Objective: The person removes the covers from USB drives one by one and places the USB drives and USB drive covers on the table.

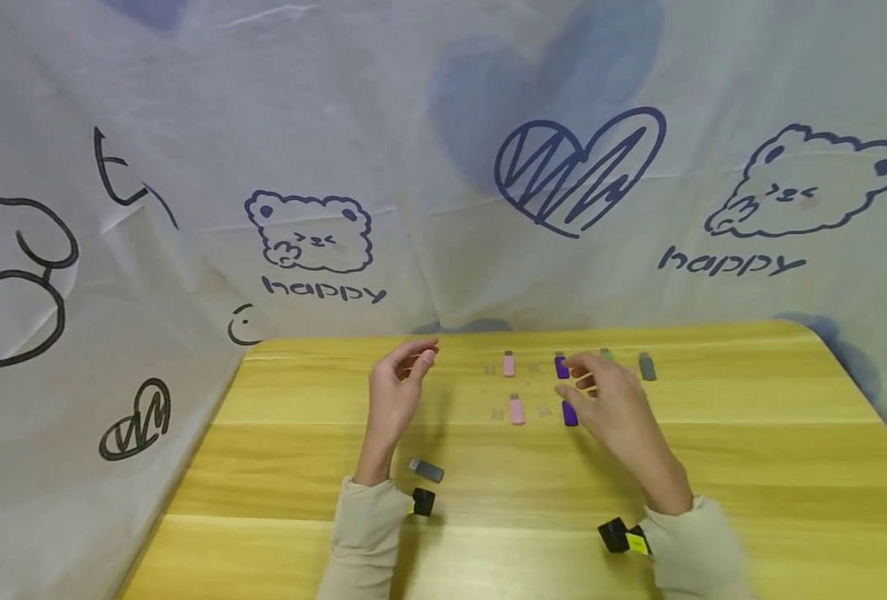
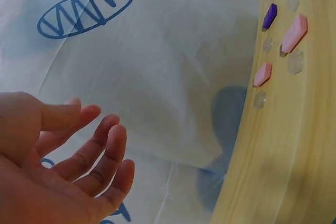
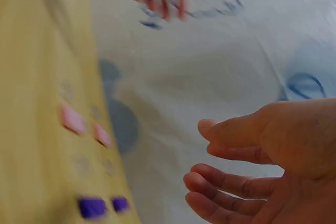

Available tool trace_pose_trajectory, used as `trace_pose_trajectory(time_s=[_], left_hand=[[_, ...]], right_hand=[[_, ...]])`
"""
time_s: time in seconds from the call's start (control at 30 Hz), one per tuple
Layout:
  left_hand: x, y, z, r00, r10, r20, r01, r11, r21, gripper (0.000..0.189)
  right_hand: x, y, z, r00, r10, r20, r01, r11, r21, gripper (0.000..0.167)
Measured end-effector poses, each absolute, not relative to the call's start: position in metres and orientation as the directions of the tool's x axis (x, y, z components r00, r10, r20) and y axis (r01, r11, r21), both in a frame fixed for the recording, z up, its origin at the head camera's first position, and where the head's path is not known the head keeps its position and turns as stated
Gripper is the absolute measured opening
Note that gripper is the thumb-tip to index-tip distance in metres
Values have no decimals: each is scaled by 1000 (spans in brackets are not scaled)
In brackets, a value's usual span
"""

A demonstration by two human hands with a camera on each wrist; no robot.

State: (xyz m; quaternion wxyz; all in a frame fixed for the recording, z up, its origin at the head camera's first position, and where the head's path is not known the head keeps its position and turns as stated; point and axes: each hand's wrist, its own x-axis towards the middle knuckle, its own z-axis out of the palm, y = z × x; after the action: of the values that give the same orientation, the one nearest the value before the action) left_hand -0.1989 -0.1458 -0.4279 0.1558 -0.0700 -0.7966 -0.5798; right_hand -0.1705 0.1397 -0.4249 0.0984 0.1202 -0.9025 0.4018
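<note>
My left hand (image 1: 397, 396) hangs over the table's left half with its fingers loosely bent and nothing held, as the left wrist view of the hand (image 2: 73, 166) bears out. Below it on the wood lies a grey USB stick (image 1: 426, 471). My right hand (image 1: 614, 408) hovers by the rows of USB sticks, thumb and fingers apart around air. It overlaps a purple stick (image 1: 561, 367) and a second purple stick (image 1: 569, 413), and mostly hides a green stick (image 1: 606, 353). To their left lie two pink sticks (image 1: 517, 409); beyond the hand is another grey stick (image 1: 647, 367).
Small clear pieces (image 1: 544, 411) lie between the sticks, with one more (image 1: 498, 414) left of the near pink one. The yellow wooden table (image 1: 278, 467) meets a white cloth (image 1: 413, 150) with drawn hearts and bears behind and at the left. Each sleeve has a black wrist camera (image 1: 614, 535).
</note>
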Motion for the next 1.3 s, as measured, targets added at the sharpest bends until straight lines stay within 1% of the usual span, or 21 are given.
trace_pose_trajectory(time_s=[0.17, 0.3, 0.4, 0.57, 0.73, 0.87, 1.0, 1.17, 1.3], left_hand=[[-200, -158, -430, -946, -7, 325, 294, 405, 866, 24], [-202, -170, -432, -961, 14, 276, 254, 439, 862, 25], [-202, -178, -434, -974, 16, 225, 208, 455, 866, 26], [-202, -188, -433, -986, 21, 166, 157, 456, 876, 27], [-202, -194, -430, -986, 16, 166, 156, 448, 880, 28], [-203, -197, -428, -985, 9, 170, 156, 448, 880, 28], [-202, -198, -426, -986, 4, 169, 153, 443, 884, 28], [-201, -199, -427, -984, 3, 180, 163, 442, 882, 27], [-199, -200, -427, -983, 0, 184, 165, 441, 882, 28]], right_hand=[[-170, 91, -436, -936, -259, 236, -350, 636, -688, 33], [-165, 55, -442, -922, -339, 186, -368, 620, -693, 30], [-161, 35, -449, -898, -403, 176, -407, 613, -677, 29], [-157, 11, -459, -855, -495, 152, -465, 605, -647, 32], [-152, -3, -466, -830, -550, 94, -484, 625, -612, 36], [-150, -10, -471, -822, -564, 87, -504, 648, -571, 36], [-150, -18, -475, -811, -574, 111, -530, 641, -556, 30], [-150, -27, -481, -794, -592, 137, -563, 632, -532, 15], [-148, -27, -480, -785, -602, 145, -570, 612, -548, 5]])
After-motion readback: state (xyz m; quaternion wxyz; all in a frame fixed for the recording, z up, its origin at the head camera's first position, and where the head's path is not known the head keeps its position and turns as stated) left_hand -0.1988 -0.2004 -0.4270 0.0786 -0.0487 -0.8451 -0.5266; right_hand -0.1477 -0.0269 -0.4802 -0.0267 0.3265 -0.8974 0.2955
